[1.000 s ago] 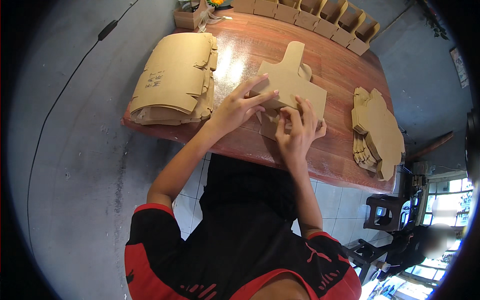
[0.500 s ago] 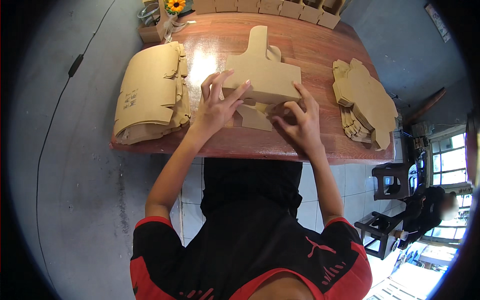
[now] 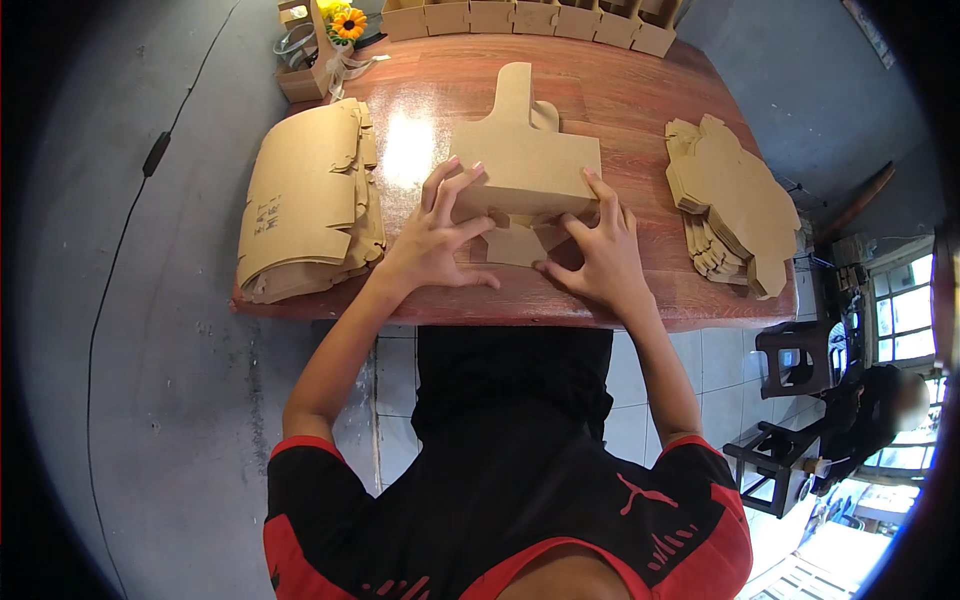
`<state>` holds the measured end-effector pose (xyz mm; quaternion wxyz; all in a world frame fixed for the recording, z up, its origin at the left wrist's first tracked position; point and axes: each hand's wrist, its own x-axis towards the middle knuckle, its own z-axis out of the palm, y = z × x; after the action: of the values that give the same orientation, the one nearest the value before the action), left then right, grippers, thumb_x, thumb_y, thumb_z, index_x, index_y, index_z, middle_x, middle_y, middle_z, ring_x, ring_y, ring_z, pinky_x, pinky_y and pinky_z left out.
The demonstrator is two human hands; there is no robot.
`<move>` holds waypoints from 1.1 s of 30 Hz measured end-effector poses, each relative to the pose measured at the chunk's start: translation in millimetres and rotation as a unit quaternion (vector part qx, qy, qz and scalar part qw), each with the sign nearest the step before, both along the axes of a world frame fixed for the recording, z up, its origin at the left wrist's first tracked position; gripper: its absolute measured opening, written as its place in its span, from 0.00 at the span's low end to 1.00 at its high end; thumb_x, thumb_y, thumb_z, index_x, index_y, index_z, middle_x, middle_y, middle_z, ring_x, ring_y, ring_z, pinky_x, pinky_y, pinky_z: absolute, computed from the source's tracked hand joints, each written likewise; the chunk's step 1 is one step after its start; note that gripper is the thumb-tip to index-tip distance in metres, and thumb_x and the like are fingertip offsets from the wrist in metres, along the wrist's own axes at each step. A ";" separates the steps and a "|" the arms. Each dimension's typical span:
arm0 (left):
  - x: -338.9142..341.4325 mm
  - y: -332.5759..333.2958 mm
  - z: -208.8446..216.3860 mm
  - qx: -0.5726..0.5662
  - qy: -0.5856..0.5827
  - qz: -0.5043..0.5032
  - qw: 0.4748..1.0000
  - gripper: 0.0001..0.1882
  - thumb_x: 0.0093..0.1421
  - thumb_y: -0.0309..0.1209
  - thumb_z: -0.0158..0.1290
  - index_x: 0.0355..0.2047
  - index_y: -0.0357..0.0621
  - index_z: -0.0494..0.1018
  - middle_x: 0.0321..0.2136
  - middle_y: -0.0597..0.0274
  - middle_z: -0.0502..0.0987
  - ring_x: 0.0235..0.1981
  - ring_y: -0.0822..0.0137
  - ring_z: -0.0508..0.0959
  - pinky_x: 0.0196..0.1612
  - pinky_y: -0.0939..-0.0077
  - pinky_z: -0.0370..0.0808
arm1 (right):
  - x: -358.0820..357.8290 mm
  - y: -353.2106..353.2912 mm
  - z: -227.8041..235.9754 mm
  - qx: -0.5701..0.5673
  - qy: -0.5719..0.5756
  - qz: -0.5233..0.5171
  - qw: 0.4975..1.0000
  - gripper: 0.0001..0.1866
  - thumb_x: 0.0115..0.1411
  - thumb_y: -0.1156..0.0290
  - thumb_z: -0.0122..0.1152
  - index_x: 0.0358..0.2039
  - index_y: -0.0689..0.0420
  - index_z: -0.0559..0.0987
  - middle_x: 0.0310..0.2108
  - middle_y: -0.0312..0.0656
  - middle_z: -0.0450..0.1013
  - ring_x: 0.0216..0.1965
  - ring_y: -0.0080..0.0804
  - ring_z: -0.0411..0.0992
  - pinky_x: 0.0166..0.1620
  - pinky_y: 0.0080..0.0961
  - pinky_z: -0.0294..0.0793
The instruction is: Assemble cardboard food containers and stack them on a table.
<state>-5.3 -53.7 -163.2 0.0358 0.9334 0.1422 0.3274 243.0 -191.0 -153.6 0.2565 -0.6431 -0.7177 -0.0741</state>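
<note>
A partly folded brown cardboard box (image 3: 530, 158) lies on the table in front of me. A rounded tab sticks out from its far side, and a flap (image 3: 513, 245) extends toward me from its near side. My left hand (image 3: 436, 232) has its fingers spread, with fingertips touching the box's left end and the thumb stretched out nearer me, off the box. At the right end, my right hand (image 3: 606, 245) has its index finger on the top edge, another finger bent against the near side, and its thumb at the flap's corner.
Left of the box lies a stack of curved cardboard sheets (image 3: 300, 205); at right is a pile of flat cut-out blanks (image 3: 735, 200). Folded boxes (image 3: 535, 17) line the reddish wooden table's (image 3: 640, 95) far edge, near an orange flower (image 3: 348, 24). A person (image 3: 870, 415) sits at far right.
My left thumb has come away from the box and stretched toward me. My right thumb has moved onto the near flap's corner, with fingers curled closer. The near flap's sides now show more.
</note>
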 end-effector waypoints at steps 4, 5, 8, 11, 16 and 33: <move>0.7 -4.5 3.6 0.001 0.026 0.014 1.000 0.29 0.38 0.53 0.76 0.35 0.47 0.85 0.67 0.50 0.57 0.70 0.39 0.51 0.69 0.44 0.64 | -2.5 1.3 3.4 0.000 -0.001 0.005 1.000 0.31 0.40 0.47 0.80 0.41 0.53 0.84 0.73 0.53 0.47 0.66 0.54 0.59 0.64 0.63 0.56; 2.1 -4.5 2.5 0.009 0.027 0.019 0.999 0.28 0.38 0.52 0.75 0.35 0.47 0.85 0.67 0.50 0.57 0.70 0.39 0.51 0.69 0.44 0.64 | -3.3 2.1 3.0 0.004 0.002 0.005 1.000 0.31 0.40 0.47 0.80 0.41 0.53 0.84 0.73 0.53 0.47 0.66 0.54 0.59 0.64 0.65 0.56; 5.7 -3.6 -1.3 0.029 -0.001 0.017 0.999 0.28 0.39 0.52 0.75 0.34 0.47 0.85 0.67 0.50 0.58 0.70 0.38 0.52 0.69 0.44 0.65 | -5.8 2.5 -0.3 0.015 -0.004 0.001 1.000 0.29 0.41 0.47 0.79 0.39 0.53 0.84 0.74 0.54 0.46 0.68 0.55 0.60 0.64 0.73 0.53; 7.5 -2.5 -2.1 0.056 0.002 0.033 0.998 0.24 0.43 0.53 0.72 0.34 0.51 0.85 0.66 0.49 0.59 0.69 0.37 0.53 0.66 0.43 0.68 | -5.4 1.1 -3.9 0.034 0.001 -0.005 0.999 0.24 0.46 0.50 0.78 0.36 0.54 0.83 0.74 0.55 0.47 0.69 0.55 0.61 0.64 0.80 0.48; 11.1 -2.2 0.7 0.082 0.012 0.042 0.996 0.15 0.52 0.47 0.68 0.33 0.52 0.85 0.65 0.52 0.62 0.67 0.38 0.57 0.64 0.45 0.71 | -4.4 4.7 -8.9 0.063 0.017 -0.025 0.998 0.20 0.52 0.50 0.74 0.35 0.54 0.83 0.73 0.53 0.52 0.70 0.57 0.59 0.64 0.82 0.44; 11.3 11.7 22.9 0.094 0.082 0.036 0.992 0.15 0.50 0.38 0.70 0.38 0.54 0.82 0.63 0.55 0.63 0.65 0.38 0.60 0.63 0.50 0.73 | -10.3 26.4 -8.3 0.132 0.040 -0.042 0.989 0.15 0.48 0.56 0.78 0.26 0.51 0.81 0.63 0.37 0.67 0.70 0.53 0.54 0.65 0.76 0.43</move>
<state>5.9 -42.1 -140.3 -0.0760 0.9506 0.1466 0.2629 232.8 -164.6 -161.9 0.3649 -0.6353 -0.6632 -0.1532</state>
